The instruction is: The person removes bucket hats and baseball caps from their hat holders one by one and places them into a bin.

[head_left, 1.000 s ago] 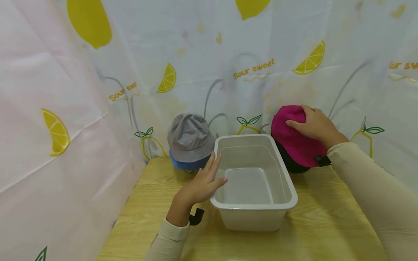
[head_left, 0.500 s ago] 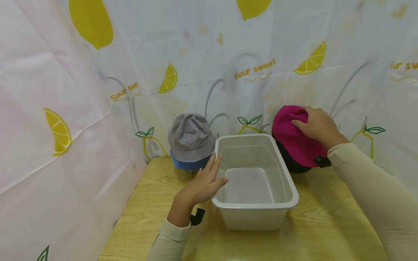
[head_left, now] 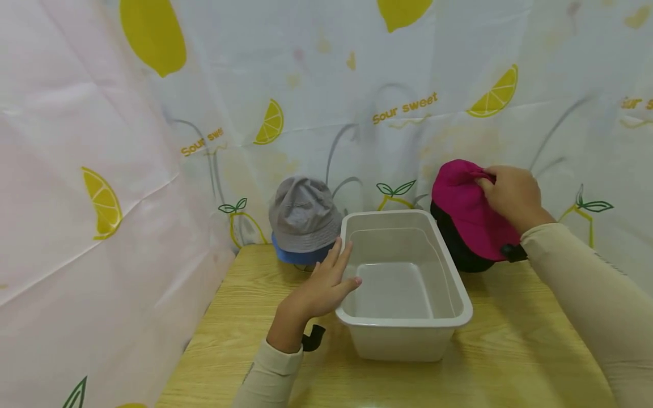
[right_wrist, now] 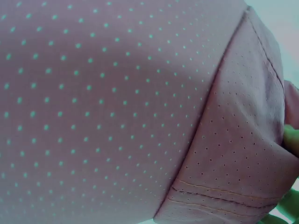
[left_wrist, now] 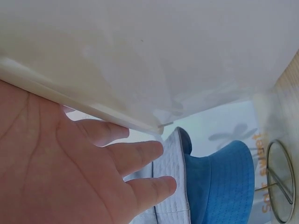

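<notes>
A bright pink cap [head_left: 466,198] sits over a black hat [head_left: 459,243] to the right of the bin. My right hand [head_left: 512,195] pinches a fold of the pink cap's crown between thumb and fingers. In the right wrist view the perforated cap cloth [right_wrist: 229,135] fills most of the picture, with parts of fingers [right_wrist: 292,140] at the right edge. My left hand [head_left: 326,283] rests with straight fingers against the left rim of a beige plastic bin [head_left: 403,343]. The left wrist view shows its spread fingers [left_wrist: 140,156] under the bin's rim [left_wrist: 93,109].
Left of the bin, a grey bucket hat [head_left: 303,215] lies over a blue hat [head_left: 301,256] on a wire stand [left_wrist: 280,182]. All stand on a wooden table [head_left: 245,306]. A lemon-print curtain [head_left: 316,73] hangs behind and at the left.
My right fingers have closed from resting on the pink cap to gripping its crown, which is now creased and slightly lifted. The left hand stays at the bin; the head view has shifted a little.
</notes>
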`<state>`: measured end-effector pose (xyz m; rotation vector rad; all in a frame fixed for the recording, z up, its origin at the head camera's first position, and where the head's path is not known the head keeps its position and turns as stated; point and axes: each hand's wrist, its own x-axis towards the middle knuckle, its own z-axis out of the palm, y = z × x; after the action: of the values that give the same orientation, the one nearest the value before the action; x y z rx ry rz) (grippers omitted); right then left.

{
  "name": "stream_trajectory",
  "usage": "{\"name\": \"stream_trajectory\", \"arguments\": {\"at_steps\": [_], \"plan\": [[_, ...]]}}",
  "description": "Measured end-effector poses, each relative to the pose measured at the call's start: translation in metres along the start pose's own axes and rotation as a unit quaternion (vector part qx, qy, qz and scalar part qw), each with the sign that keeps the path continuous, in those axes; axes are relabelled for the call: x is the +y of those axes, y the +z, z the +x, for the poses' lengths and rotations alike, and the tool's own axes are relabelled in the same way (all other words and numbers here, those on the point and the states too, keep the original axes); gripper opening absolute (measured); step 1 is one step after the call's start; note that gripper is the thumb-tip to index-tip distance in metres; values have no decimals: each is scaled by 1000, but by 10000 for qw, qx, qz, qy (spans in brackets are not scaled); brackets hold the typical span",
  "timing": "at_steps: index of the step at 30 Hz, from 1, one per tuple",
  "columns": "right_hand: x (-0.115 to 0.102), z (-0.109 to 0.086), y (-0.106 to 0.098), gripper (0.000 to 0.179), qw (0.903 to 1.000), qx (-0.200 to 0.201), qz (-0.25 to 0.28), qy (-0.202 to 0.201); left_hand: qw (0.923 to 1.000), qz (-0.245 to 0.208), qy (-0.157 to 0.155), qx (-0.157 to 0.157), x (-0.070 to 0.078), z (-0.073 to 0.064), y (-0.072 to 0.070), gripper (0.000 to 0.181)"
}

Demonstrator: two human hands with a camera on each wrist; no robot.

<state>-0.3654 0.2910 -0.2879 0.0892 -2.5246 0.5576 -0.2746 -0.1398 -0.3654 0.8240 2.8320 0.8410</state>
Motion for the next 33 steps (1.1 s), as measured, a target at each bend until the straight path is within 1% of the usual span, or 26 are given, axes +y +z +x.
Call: {"name": "stream_trajectory", "arguments": {"at_steps": [5,15,24,27,33], "plan": [[-6,3,-7,30,9987,492,92,-67,10000,29,45,62,0,0,1,78],[-11,11,-27,34,9934,1117,207,-133,9999,-23,54,98,2,0,1,76],[-19,12,-48,41,9918,1256,220,-82,10000,45,-4,4,2,-1,2,77],[-24,13,-55,43,9900,1370,306,-114,10000,37,27,19,2,-1,2,76],[-34,15,-62,45,9871,1520,473,-161,9999,33,-32,97,2,0,0,78]]}}
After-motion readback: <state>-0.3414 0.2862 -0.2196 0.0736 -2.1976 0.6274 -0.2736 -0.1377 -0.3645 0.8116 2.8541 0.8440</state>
